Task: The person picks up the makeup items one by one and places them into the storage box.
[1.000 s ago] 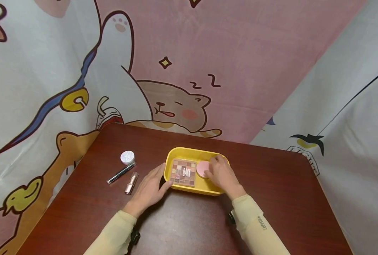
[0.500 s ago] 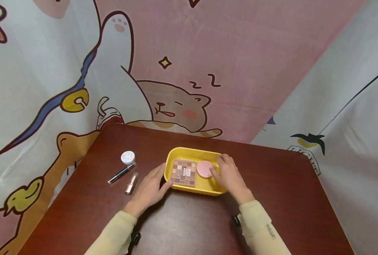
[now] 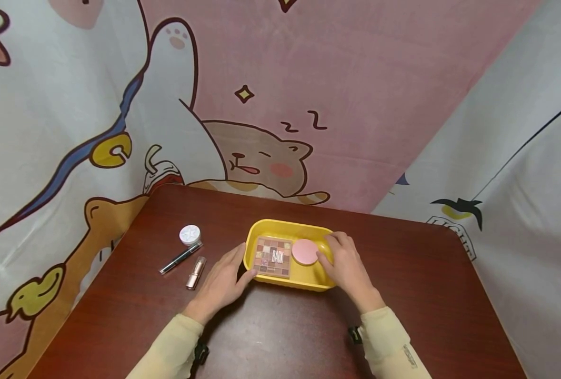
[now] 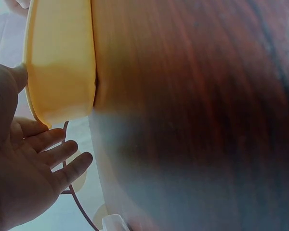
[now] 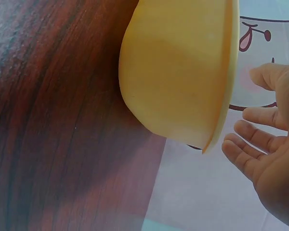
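A yellow plastic tray (image 3: 280, 284) with rounded corners stands on the table. In it lies an eyeshadow palette (image 3: 272, 257) marked "BACK", to the left of a flat, round pink case (image 3: 305, 251). My left hand (image 3: 221, 281) rests against the tray's left end, thumb and index finger at the rim; in the left wrist view the other fingers of that hand (image 4: 33, 168) reach out straight. At the right end my right hand (image 3: 349, 268) is over the rim with nothing in it. Its fingers are loosely bent and spread beside the tray wall (image 5: 178, 72) in the right wrist view.
Left of the tray on the dark red table (image 3: 427, 284) lie a rose-gold lipstick (image 3: 196, 273), a slim black tube (image 3: 181, 258) and a round white case (image 3: 190, 235). A cartoon-printed curtain (image 3: 347, 105) hangs behind the table and along its sides.
My right hand has let go of the round pink case and drawn back to the right, over the tray's right rim. The left hand has stayed at the left end.
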`<state>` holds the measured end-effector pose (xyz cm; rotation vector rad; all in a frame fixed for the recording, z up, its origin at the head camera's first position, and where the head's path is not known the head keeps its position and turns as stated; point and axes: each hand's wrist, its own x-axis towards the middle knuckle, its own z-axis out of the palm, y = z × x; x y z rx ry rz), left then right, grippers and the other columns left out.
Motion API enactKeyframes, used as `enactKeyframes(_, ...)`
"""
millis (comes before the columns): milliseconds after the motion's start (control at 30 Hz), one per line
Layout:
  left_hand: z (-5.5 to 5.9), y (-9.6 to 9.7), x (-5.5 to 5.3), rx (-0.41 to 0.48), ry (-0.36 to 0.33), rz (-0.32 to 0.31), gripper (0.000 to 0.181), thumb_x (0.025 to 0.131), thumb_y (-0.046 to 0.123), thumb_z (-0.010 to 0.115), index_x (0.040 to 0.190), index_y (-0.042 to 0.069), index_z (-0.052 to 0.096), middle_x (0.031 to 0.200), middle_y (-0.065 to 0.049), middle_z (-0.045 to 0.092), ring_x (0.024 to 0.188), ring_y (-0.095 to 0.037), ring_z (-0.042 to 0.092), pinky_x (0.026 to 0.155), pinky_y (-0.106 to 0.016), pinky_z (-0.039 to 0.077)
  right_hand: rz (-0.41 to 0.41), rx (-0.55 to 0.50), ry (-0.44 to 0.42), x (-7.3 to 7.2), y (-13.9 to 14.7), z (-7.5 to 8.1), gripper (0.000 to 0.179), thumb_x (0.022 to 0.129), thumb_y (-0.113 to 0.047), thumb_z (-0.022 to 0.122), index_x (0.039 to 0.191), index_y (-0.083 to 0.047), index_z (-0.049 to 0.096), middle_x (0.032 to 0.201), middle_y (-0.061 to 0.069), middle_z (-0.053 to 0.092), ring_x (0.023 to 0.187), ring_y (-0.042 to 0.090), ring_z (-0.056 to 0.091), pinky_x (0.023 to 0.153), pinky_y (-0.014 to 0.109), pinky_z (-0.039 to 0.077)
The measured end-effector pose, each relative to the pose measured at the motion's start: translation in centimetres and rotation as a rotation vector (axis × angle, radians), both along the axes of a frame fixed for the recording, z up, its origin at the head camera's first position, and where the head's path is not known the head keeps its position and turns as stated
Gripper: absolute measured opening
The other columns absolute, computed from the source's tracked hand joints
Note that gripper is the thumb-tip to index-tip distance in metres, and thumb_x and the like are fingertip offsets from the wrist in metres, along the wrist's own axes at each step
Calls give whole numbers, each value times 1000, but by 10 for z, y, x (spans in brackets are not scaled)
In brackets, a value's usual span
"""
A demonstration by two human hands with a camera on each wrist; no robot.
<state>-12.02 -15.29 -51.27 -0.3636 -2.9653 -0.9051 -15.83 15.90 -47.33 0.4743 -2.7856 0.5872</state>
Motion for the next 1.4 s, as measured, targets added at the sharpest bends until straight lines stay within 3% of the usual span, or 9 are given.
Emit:
enactKeyframes(233, 0, 1, 0, -4, -11, 8, 83, 100, 43, 66, 162, 1, 29, 163, -18, 38, 148, -34, 40, 119, -53, 36, 3, -30, 98, 4, 7, -7, 42, 89, -14, 79, 123, 9, 66, 122, 26, 59, 112, 42, 55, 94, 55, 54)
enactKeyframes(367, 0, 1, 0, 0, -15, 11, 83, 100, 42, 67, 162, 1, 29, 163, -18, 38, 148, -35, 40, 118, -53, 36, -27, -40, 92, 8, 11, -11, 43, 90, -13, 78, 124, 10, 66, 121, 27, 60, 111, 42, 55, 92, 55, 55)
enactKeyframes(733, 1, 0, -1, 8, -13, 5, 82, 100, 41, 67, 161, 0, 30, 163, -19, 37, 148, -35, 40, 119, -53, 35, -125, -112, -31, 19, 19, -17, 48, 94, -18, 74, 129, 12, 62, 124, 29, 59, 115, 44, 56, 96, 59, 52)
enactKeyframes(933, 0, -1, -3, 5, -3, 1, 82, 100, 42, 67, 161, 0, 30, 163, -19, 38, 148, -35, 40, 119, -52, 35, -166, -158, -139, 25, 25, -22, 48, 98, -22, 69, 133, 10, 59, 126, 28, 60, 111, 43, 61, 93, 59, 54)
enactKeyframes(1400, 0, 1, -2, -2, 2, 1, 82, 100, 42, 68, 161, 0, 31, 163, -18, 39, 148, -34, 41, 119, -52, 36, -189, -253, -260, 38, 35, -32, 45, 102, -24, 65, 133, 9, 62, 131, 32, 63, 110, 45, 66, 96, 59, 53)
